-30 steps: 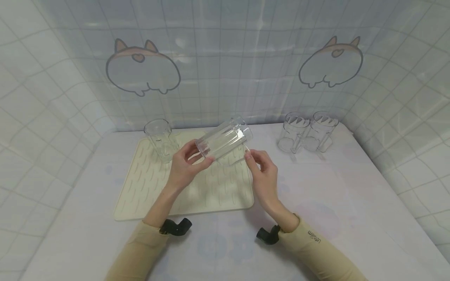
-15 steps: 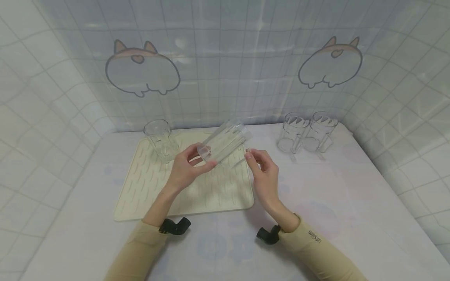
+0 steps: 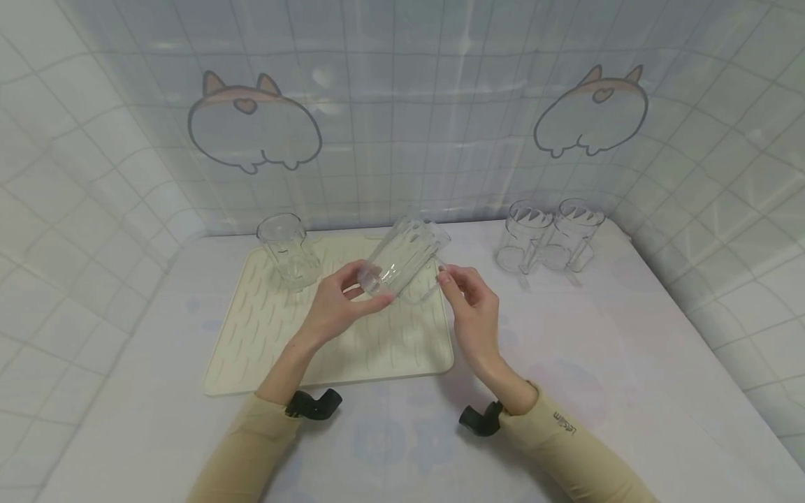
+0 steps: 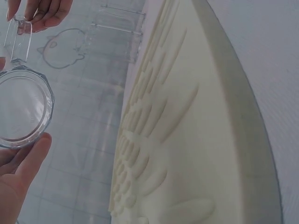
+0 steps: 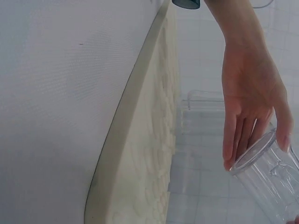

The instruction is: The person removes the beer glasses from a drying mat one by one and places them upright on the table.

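A clear glass mug (image 3: pixel 405 258) is held tilted above the pale drying mat, its lower end toward the left. My left hand (image 3: pixel 339 297) grips that end, thumb on the near side and fingers on the far side. With thumb and fingertips, my right hand (image 3: pixel 472 307) pinches the mug's handle. The mug's round end (image 4: pixel 21 109) faces the left wrist view, the right hand's fingers (image 4: pixel 49 14) above it at the handle. In the right wrist view the left hand (image 5: pixel 250 84) spans the end of the mug (image 5: pixel 273 179).
Another glass mug (image 3: pixel 289 251) stands upright on the mat's back left. Two more upright mugs, one (image 3: pixel 523 241) beside the other (image 3: pixel 569 237), are on the table at the back right. The ridged cream mat (image 3: pixel 264 349) lies on a pale cloth; a tiled-pattern backdrop (image 3: pixel 402 140) rises behind.
The held mug has turned a little, and its lower end has shifted slightly right and toward me along with the left hand. The right hand stays nearly in place on the handle.
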{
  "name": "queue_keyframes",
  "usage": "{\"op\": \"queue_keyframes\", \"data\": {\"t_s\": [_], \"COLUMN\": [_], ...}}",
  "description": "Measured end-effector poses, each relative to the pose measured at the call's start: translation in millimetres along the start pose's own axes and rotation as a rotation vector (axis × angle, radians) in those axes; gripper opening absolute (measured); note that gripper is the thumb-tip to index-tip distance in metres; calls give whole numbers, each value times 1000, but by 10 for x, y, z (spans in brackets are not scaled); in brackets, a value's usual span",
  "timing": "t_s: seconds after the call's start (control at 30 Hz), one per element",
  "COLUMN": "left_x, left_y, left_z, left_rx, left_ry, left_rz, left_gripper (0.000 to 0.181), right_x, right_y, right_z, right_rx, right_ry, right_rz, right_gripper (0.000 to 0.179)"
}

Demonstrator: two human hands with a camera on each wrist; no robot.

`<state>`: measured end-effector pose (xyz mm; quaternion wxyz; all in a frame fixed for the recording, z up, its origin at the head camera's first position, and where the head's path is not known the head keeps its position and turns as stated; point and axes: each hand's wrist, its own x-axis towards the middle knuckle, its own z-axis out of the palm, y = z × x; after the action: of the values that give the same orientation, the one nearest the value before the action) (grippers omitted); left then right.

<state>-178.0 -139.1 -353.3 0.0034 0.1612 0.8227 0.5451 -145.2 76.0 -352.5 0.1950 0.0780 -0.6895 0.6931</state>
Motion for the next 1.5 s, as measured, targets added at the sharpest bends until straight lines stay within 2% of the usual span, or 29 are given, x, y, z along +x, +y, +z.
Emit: {"op": "queue_keyframes", "data": {"t_s": [0.13,0.23,0.37,0.47,0.6,0.73,0.93,1.13,1.33,1.5], "left_x": [4,10,43,67,67,61,54,48,62,74], "left_y": [-12,-34,-186,-327,-384,-388,-399,-394,-396,-403], "left_z": [11,20,37,47,47,50,59,54,56,52], "left_rx": [18,31,44,53,65,88,100,107,109,111], "left_ry": [-10,-16,-25,-33,-43,-45,-42,-66,-88,-100], "left_rz": [10,-5,-65,-88,-63,-54,-50,-52,-37,-21], "left_gripper": [53,59,78,88,92,93,90,87,73,62], "right_x": [-3,-3,-2,-2,4,26,53,63,76,88], "right_y": [-5,-7,-4,3,32,149,286,261,234,198], "right_z": [1,1,1,-1,-8,-18,-19,-1,8,11], "right_rx": [-3,5,22,46,80,119,174,302,458,518], "right_ry": [-2,-3,-15,-31,-51,-66,-71,-101,-140,-165], "right_rz": [19,27,27,32,48,70,94,154,231,298], "right_gripper": [21,20,21,21,20,20,27,27,22,14]}}
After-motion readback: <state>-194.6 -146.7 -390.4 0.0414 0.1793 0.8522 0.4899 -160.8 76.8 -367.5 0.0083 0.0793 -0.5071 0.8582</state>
